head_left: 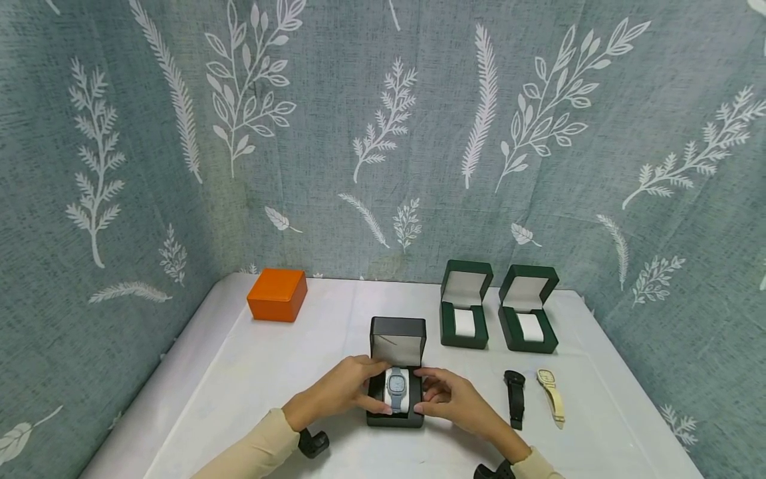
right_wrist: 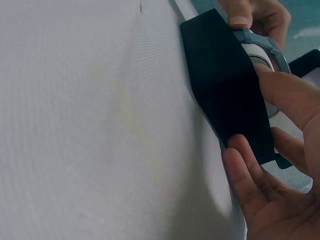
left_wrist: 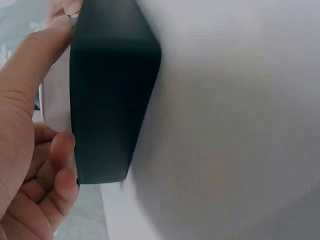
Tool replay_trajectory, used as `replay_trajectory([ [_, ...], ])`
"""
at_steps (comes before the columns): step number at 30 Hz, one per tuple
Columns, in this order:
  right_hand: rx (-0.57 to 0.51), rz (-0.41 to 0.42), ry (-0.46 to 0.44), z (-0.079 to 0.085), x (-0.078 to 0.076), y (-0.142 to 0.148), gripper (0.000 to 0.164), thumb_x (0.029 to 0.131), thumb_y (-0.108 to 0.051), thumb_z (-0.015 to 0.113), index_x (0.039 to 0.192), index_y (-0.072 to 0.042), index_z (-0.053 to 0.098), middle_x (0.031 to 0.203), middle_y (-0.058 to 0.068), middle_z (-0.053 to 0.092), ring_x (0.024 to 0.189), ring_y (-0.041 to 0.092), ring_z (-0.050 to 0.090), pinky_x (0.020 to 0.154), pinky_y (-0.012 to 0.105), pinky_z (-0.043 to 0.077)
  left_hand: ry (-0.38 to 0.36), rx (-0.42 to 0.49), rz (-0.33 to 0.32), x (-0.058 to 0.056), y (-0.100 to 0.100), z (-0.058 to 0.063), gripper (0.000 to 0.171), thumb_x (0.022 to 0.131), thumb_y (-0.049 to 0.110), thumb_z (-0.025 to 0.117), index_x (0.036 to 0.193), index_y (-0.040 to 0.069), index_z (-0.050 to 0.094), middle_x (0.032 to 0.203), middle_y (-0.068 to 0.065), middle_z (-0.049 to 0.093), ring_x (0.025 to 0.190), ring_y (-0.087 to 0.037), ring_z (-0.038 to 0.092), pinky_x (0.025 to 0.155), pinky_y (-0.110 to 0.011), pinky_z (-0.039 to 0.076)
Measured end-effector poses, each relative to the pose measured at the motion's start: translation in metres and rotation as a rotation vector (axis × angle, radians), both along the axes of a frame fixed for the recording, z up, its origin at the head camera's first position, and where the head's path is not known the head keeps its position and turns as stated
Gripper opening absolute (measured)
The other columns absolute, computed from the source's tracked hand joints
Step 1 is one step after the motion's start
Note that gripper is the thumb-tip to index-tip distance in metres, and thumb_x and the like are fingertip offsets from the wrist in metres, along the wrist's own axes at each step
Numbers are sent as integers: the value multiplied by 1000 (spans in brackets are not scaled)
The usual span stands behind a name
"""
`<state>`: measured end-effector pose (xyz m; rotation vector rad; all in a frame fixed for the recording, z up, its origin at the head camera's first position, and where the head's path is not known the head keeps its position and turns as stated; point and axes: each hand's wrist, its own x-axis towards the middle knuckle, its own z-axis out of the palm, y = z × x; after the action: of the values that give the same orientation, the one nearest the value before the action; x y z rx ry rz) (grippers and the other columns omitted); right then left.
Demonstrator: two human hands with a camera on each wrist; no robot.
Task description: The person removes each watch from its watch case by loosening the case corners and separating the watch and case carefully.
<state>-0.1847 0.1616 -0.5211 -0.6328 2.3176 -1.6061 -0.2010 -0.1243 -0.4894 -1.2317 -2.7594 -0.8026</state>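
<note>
A black watch box (head_left: pixel 395 420) stands on the table with its lid raised. Inside, a watch (head_left: pixel 397 384) with a grey-blue strap is wrapped round a white cushion. My left hand (head_left: pixel 344 389) holds the watch and its cushion from the left, thumb at the near end and fingers at the far end. From the other side, my right hand (head_left: pixel 449 399) grips the box's right wall, its thumb (right_wrist: pixel 285 92) over the rim beside the cushion. In the left wrist view, the box's dark outer wall (left_wrist: pixel 107 110) hides most of the watch.
Two green watch boxes (head_left: pixel 447 326) (head_left: pixel 509 329) stand lids up at the back right, each with a white cushion. An orange box (head_left: pixel 278 296) sits at the back left. A black watch (head_left: pixel 515 399) and a gold watch (head_left: pixel 552 396) lie to the right.
</note>
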Motion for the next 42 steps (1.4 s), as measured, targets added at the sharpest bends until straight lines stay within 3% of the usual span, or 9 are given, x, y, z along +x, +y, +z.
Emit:
replay_trajectory([
  [6, 14, 11, 20, 0, -1, 0, 61, 89, -23, 84, 142, -7, 59, 110, 10, 65, 93, 18, 65, 79, 25, 56, -114, 86, 24, -3, 0, -3, 67, 82, 51, 84, 131, 9, 68, 93, 10, 65, 72, -4, 54, 61, -18, 47],
  [14, 38, 8, 13, 0, -1, 0, 61, 89, -27, 84, 142, -8, 59, 108, 8, 65, 93, 18, 65, 81, 26, 57, -141, 199, 19, -3, -1, 0, 52, 85, 45, 84, 122, 11, 71, 71, 10, 56, 62, -1, 48, 53, -18, 41],
  [20, 27, -11, 33, 2, 1, -2, 60, 87, -23, 85, 140, -6, 60, 108, 9, 65, 93, 19, 65, 80, 26, 56, -120, 206, 24, -3, 0, 4, 49, 86, 45, 84, 119, 12, 71, 71, 8, 57, 63, -1, 48, 54, -18, 41],
  [29, -20, -73, 162, 7, 2, -2, 58, 82, -23, 89, 133, -9, 65, 110, 9, 66, 93, 23, 67, 82, 30, 59, -127, 217, 40, -2, 2, 2, 52, 83, 46, 86, 121, 13, 72, 78, 8, 64, 68, -6, 57, 58, -19, 48],
  [36, -21, -28, 289, 14, 1, -8, 65, 82, -26, 89, 138, -11, 61, 122, 7, 64, 101, 25, 66, 86, 32, 59, -131, 255, 10, -2, 3, 2, 52, 85, 45, 84, 124, 12, 71, 89, 9, 69, 75, -6, 63, 68, -24, 56],
  [42, -22, 19, 224, 20, 3, -17, 77, 81, -26, 90, 147, -12, 52, 134, 7, 58, 107, 22, 63, 91, 34, 57, -125, 296, -27, 0, 6, 4, 49, 86, 44, 84, 124, 15, 70, 96, 9, 71, 81, -9, 68, 74, -25, 58],
])
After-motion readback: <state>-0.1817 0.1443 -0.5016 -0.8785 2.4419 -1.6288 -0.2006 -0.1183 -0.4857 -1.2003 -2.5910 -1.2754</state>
